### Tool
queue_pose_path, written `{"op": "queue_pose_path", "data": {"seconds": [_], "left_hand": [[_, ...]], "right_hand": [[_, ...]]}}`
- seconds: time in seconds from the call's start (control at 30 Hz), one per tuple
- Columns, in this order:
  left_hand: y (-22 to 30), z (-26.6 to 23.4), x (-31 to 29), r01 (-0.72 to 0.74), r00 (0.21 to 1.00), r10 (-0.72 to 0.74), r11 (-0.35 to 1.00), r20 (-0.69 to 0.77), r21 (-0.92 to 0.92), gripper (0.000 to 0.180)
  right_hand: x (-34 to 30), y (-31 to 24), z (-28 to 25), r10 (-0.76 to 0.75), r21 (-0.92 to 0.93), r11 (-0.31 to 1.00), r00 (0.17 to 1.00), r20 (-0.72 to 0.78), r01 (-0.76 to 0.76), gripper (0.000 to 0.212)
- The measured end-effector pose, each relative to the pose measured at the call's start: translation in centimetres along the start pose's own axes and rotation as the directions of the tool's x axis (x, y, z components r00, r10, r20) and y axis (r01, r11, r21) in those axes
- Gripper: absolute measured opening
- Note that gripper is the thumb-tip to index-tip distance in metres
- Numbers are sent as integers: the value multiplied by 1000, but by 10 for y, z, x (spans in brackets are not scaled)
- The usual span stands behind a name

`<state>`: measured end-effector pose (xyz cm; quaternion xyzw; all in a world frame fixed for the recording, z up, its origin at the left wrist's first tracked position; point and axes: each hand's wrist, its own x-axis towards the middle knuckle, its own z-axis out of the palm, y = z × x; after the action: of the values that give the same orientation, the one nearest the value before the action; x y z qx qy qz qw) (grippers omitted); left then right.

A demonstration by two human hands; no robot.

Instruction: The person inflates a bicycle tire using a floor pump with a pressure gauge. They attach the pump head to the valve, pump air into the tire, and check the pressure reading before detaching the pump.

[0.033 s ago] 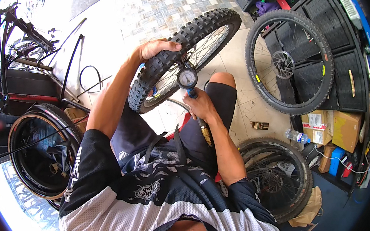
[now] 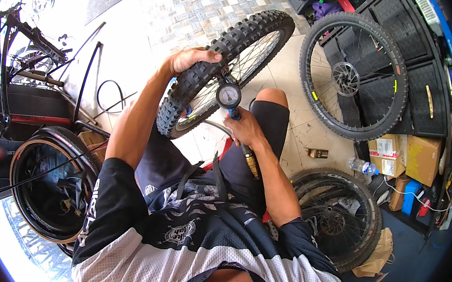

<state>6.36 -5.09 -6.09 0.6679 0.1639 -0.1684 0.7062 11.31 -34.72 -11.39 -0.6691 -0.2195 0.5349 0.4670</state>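
Left hand (image 2: 196,62) is clasped over the knobby black rubber tire (image 2: 247,31) of a wire-spoked wheel (image 2: 250,56), tilted ahead of the dark cloth shorts (image 2: 231,169). Right hand (image 2: 245,129) is wrapped around the inflator (image 2: 234,113), with round dial (image 2: 229,95) and ribbed brass-coloured fitting (image 2: 251,166). Floor (image 2: 290,65): smooth, pale tiles.

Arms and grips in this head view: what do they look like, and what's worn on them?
The left grip and right grip are a person's own, ungloved; the forearms are bare. The left sleeve and right sleeve are short and black, meeting white mesh higher up; pale lettering marks the left one.
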Motion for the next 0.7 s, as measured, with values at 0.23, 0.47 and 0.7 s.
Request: {"op": "queue_pose_path", "data": {"seconds": [0.23, 0.47, 0.7], "left_hand": [[-1, -3, 0, 15, 999, -14, 1000, -42, 15, 61], [-1, -2, -2, 22, 999, -22, 1000, -44, 8, 62], [2, -1, -4, 17, 999, -17, 1000, -29, -1, 62]], "right_hand": [[1, -2, 1, -14, 4, 1000, 1000, 0, 14, 27], [0, -4, 2, 11, 12, 1000, 1000, 6, -11, 21], [-2, -9, 2, 29, 29, 999, 1000, 4, -29, 22]]}}
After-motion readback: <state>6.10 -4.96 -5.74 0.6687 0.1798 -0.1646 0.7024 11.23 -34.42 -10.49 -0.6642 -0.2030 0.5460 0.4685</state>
